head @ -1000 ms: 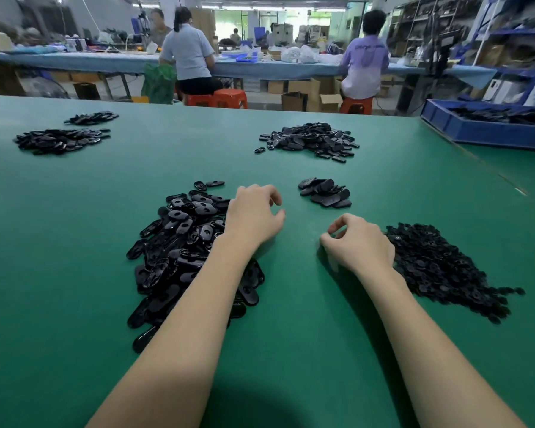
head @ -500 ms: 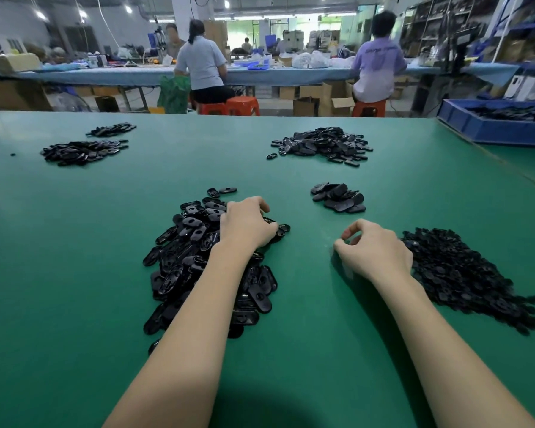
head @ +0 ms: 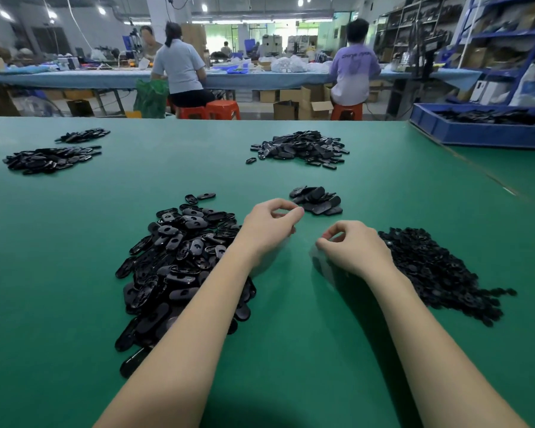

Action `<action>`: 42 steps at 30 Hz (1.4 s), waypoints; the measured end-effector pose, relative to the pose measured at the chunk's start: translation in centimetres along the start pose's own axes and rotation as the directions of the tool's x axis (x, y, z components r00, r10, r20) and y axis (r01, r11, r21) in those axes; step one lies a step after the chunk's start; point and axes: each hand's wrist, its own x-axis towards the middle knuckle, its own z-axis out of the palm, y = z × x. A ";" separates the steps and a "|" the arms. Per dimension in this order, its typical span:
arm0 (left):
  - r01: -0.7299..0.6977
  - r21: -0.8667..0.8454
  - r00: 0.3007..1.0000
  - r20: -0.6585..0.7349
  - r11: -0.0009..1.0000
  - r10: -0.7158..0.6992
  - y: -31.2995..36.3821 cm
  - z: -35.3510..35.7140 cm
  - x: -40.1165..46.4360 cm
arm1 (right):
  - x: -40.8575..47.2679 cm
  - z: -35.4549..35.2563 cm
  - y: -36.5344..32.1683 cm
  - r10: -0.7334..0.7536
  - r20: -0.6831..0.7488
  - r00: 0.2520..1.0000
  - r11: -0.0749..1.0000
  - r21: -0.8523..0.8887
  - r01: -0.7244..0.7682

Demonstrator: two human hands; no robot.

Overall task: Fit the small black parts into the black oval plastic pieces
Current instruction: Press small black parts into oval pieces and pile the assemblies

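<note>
A big heap of black oval plastic pieces (head: 179,261) lies at the left of the green table, partly under my left forearm. The small black parts (head: 436,270) form a flat heap at the right. My left hand (head: 269,225) hovers just right of the oval heap, fingers curled, thumb tip meeting the forefinger. My right hand (head: 352,250) sits at the left edge of the small parts, curled the same way. Whatever either hand holds is hidden under the fingers and blurred. A small stack of oval pieces (head: 317,200) lies just beyond my left hand.
More heaps of black pieces lie at the far middle (head: 300,148) and far left (head: 50,159). A blue bin (head: 476,134) with black parts stands at the back right. Beyond the table's far edge, people sit on orange stools at another bench.
My left hand dipped onto the oval heap, then lifted off it and moved right toward my right hand. My right hand stayed curled beside the small parts.
</note>
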 end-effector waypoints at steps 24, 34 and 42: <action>0.156 -0.332 0.970 0.229 0.930 -0.081 -0.6 4.3 -1.0 | -1.1 -8.2 3.1 0.104 0.376 0.921 0.965 -0.263 -0.002; 0.236 -0.393 0.960 0.234 0.889 -0.151 -0.4 3.9 -0.9 | -0.5 -7.5 3.2 -0.022 0.290 0.957 0.991 -0.118 0.058; 0.256 -0.452 0.954 0.263 0.855 -0.146 0.2 3.6 -1.2 | -0.6 -6.9 3.4 -0.145 0.138 0.980 0.963 0.246 0.108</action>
